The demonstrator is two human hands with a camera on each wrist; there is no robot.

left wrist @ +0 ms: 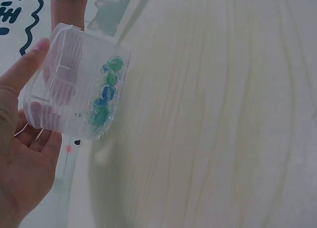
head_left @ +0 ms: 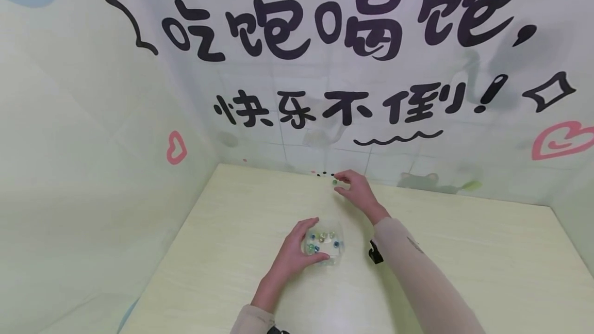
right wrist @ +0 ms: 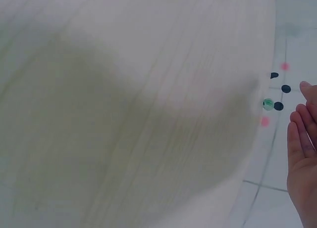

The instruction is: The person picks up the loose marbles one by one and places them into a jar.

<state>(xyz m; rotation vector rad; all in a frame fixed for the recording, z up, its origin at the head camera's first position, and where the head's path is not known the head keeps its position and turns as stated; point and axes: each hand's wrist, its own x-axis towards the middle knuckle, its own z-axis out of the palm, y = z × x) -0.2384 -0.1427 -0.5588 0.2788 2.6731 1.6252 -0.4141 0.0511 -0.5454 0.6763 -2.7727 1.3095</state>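
My left hand (head_left: 297, 251) holds a clear plastic box (head_left: 342, 231), fingers on one side and thumb on the other. Several blue and green glass marbles (left wrist: 108, 92) lie together along one side of the box in the left wrist view. Near the back edge of the table, my right hand (head_left: 355, 188) has thumb and fingers spread apart. A single green marble (head_left: 334, 182) is just off its fingertips; the right wrist view shows that marble (right wrist: 268, 104) separate from the fingers. Whether it rests on the table or is in the air, I cannot tell.
The pale wood-grain table (head_left: 223, 220) meets a printed backdrop (head_left: 287, 76) with black lettering along its back edge. Another sheet (head_left: 93, 169) hangs at the left. Printed black and pink dots (right wrist: 286, 89) on the backdrop sit close behind the loose marble.
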